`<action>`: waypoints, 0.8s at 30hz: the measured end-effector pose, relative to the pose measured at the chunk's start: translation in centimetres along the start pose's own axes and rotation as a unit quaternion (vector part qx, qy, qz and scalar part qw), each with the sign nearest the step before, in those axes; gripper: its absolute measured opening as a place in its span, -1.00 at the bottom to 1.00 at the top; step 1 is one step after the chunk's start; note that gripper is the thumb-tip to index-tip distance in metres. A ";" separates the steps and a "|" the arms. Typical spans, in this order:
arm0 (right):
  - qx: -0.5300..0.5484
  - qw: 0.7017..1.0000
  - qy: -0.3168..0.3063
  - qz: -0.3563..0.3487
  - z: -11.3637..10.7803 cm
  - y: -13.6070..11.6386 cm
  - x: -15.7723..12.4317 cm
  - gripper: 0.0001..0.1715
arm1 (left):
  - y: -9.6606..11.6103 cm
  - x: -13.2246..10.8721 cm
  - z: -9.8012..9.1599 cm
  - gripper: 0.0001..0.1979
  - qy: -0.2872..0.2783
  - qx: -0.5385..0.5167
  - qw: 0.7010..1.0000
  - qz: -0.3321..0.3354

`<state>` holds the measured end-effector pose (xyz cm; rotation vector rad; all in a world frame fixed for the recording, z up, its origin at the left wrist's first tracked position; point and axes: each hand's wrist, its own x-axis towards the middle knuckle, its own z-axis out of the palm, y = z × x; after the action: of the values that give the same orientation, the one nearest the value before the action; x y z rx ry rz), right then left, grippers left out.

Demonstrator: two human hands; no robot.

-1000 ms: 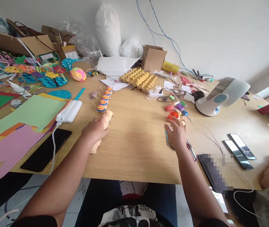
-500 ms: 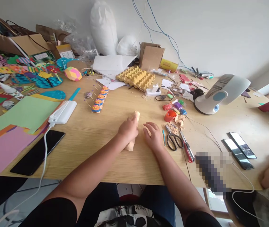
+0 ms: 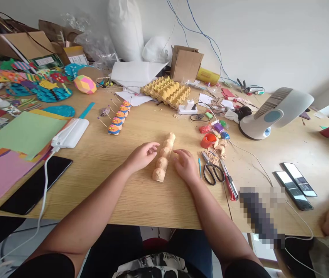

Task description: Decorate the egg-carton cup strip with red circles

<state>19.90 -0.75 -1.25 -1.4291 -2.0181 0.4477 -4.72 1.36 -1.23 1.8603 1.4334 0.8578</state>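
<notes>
Flanking one bare egg-carton strip (image 3: 161,162) of five bumps, we hold our left hand (image 3: 142,157) loosely curled and our right hand (image 3: 186,166) half open with bent fingers, both empty, though we cannot tell whether the right fingertips touch it. We count one painted strip (image 3: 120,117), one pair of scissors (image 3: 208,163), one box cutter (image 3: 230,181) and one red cup (image 3: 208,142). The bare strip lies on the table (image 3: 141,200) between our hands.

Head-worn view, forward and down, near table (image 3: 141,206)
</notes>
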 end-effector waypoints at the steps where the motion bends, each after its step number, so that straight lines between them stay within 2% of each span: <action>1: 0.002 1.000 -0.006 -0.001 0.0 0.0 0.0 -0.60 | -0.2 -0.1 0.1 -0.55 0.001 0.007 1.000 0.021; 4: 0.015 1.000 -0.018 -0.010 -0.1 0.0 0.0 -0.61 | -0.3 0.0 0.2 -0.51 -0.019 0.034 0.997 0.070; 7: 0.025 0.999 -0.027 -0.020 0.0 0.1 0.0 -0.57 | -0.2 0.2 0.2 -0.46 -0.049 0.030 0.995 0.083; 13: 0.029 0.998 -0.054 -0.023 0.2 0.0 0.2 -0.50 | -0.1 0.4 0.7 -0.49 -0.081 -0.004 0.996 0.035; 18: 0.062 0.997 -0.042 -0.021 0.4 0.0 0.3 -0.57 | 0.5 0.2 1.2 -0.50 -0.084 -0.052 0.995 0.022; 24: 0.142 0.989 -0.002 0.031 0.8 0.1 0.5 -0.64 | 0.7 0.4 1.7 -0.46 -0.092 -0.122 0.988 0.001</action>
<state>19.32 -0.15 -1.77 -1.3164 -1.8303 0.7325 -2.93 1.41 -1.63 1.7075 1.1602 0.8001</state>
